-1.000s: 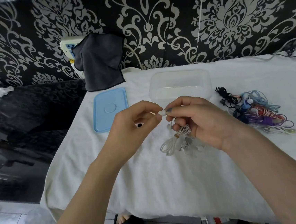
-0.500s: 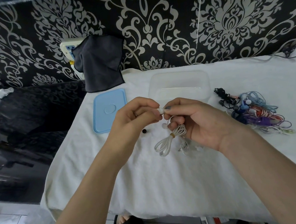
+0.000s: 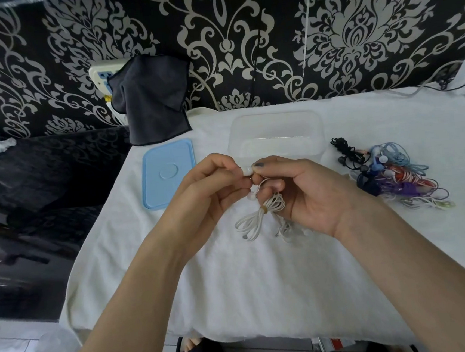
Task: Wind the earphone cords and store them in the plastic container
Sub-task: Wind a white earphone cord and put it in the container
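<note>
While both hands meet above the white-clothed counter (image 3: 264, 280), the left hand (image 3: 207, 195) and right hand (image 3: 307, 194) each pinch a white earbud (image 3: 247, 170), their grips closed on it; its wound white cord (image 3: 258, 216) dangles below. Farther off stands the clear plastic container (image 3: 275, 134), blue lid (image 3: 168, 173) left, tangled earphones (image 3: 390, 172) right.

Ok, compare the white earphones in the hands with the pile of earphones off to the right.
The white earphones are a single set, coiled and cinched by a small band; the pile of earphones is many sets tangled loosely together. The white earphones hang between the left hand and right hand; the pile lies untouched on the white cloth. One is all white; the pile mixes black, blue, red and purple. Neither is in the plastic container yet.
</note>
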Tool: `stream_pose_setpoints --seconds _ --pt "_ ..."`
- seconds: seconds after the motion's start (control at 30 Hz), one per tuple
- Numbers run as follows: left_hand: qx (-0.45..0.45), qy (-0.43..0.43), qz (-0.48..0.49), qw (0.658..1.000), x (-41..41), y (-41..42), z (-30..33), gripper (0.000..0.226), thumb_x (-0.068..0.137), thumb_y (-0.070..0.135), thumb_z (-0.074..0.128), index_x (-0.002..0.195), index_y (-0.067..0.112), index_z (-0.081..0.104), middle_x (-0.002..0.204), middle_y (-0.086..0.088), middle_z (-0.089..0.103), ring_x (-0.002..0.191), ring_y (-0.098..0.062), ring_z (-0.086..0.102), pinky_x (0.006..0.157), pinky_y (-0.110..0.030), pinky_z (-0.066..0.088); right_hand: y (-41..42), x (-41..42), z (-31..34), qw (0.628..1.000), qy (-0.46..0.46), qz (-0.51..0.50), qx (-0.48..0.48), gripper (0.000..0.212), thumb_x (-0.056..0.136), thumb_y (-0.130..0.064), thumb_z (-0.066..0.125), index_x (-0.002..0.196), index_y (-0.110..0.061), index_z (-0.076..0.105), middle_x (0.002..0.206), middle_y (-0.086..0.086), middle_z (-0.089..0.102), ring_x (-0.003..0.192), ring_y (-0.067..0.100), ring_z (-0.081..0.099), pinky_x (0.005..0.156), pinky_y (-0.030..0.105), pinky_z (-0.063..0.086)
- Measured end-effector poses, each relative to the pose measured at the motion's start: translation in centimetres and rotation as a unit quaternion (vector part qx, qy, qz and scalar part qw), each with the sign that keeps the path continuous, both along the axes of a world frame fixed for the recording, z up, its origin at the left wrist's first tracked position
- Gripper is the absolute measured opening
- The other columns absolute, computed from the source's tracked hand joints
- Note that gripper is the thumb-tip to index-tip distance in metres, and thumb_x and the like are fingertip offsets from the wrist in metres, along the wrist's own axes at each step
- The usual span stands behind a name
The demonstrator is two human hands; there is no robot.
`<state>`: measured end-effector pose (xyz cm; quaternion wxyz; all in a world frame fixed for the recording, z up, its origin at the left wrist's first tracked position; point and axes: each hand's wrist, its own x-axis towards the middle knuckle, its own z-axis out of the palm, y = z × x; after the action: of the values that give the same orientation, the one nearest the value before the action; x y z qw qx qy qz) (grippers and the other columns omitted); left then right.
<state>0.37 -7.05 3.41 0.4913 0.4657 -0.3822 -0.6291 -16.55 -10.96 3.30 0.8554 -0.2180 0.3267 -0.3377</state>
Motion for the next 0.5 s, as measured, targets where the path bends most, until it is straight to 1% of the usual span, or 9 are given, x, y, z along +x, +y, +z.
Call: stream_pose_setpoints --seconds 0.07,0.1,0.2,0.27,0.37,0.43,0.5 --pt "-0.028 -0.034 0.009 0.999 -0.08 -0.02 0.03 0.016 0.093 0.0 0.058 0.084 0.013 0.06 0.082 -0.011 0.068 0.08 -0.017 0.068 0.076 -0.021 0.055 -0.06 0.09 -0.11 1.0 -0.005 -0.003 0.01 0.026 0.09 0.003 0.06 0.066 -0.003 0.068 0.068 0.01 0.061 0.045 0.006 0.041 0.049 0.019 0.048" --pt "-0.044 -0.049 0.015 0.998 -0.11 -0.03 0.02 0.013 0.092 0.0 0.06 0.085 0.011 0.06 0.08 -0.011 0.067 0.079 -0.017 0.067 0.076 -0.022 0.055 -0.07 0.13 -0.13 1.0 -0.008 -0.003 0.013 0.024 0.089 0.003 0.061 0.066 -0.003 0.068 0.067 0.01 0.061 0.045 0.006 0.04 0.049 0.019 0.048" --pt "-0.065 -0.06 0.025 0.996 -0.1 -0.01 0.03 0.006 0.086 0.006 0.066 0.086 0.01 0.061 0.078 -0.01 0.066 0.078 -0.018 0.067 0.076 -0.022 0.054 0.04 0.28 -0.06 1.0 -0.017 0.005 0.016 0.01 0.083 0.001 0.064 0.073 -0.002 0.065 0.068 0.01 0.062 0.046 0.006 0.04 0.049 0.019 0.048" --pt "-0.057 -0.04 0.022 0.997 -0.05 0.0 0.02 0.008 0.081 0.011 0.068 0.085 0.011 0.061 0.079 -0.01 0.065 0.076 -0.017 0.066 0.076 -0.023 0.055 0.06 0.29 -0.1 0.999 -0.027 0.006 0.021 0.006 0.083 0.001 0.064 0.077 -0.001 0.065 0.07 0.01 0.061 0.047 0.005 0.04 0.05 0.018 0.048" --pt "-0.026 0.021 0.001 0.999 -0.17 -0.07 -0.08 0.009 0.085 0.01 0.068 0.081 0.016 0.062 0.087 -0.01 0.066 0.078 -0.016 0.064 0.078 -0.023 0.056 0.09 0.28 -0.23 0.998 -0.057 0.008 0.04 0.005 0.086 0.0 0.061 0.083 0.0 0.064 0.072 0.01 0.059 0.049 0.004 0.039 0.051 0.017 0.048" --pt "-0.002 0.052 -0.001 0.999 -0.28 -0.09 -0.13 0.01 0.086 0.011 0.064 0.079 0.017 0.061 0.089 -0.011 0.065 0.076 -0.014 0.064 0.075 -0.021 0.056 0.16 0.29 -0.35 0.997 -0.064 0.002 0.049 0.004 0.083 0.0 0.064 0.08 0.0 0.067 0.071 0.008 0.06 0.049 0.004 0.041 0.053 0.016 0.047" --pt "0.007 0.063 0.002 0.998 -0.31 -0.13 -0.25 0.008 0.084 0.011 0.062 0.079 0.016 0.06 0.088 -0.011 0.065 0.074 -0.013 0.065 0.074 -0.02 0.056 0.23 0.33 -0.48 0.997 -0.063 -0.001 0.051 0.006 0.079 -0.001 0.067 0.074 0.0 0.071 0.07 0.007 0.061 0.048 0.004 0.043 0.055 0.015 0.047"
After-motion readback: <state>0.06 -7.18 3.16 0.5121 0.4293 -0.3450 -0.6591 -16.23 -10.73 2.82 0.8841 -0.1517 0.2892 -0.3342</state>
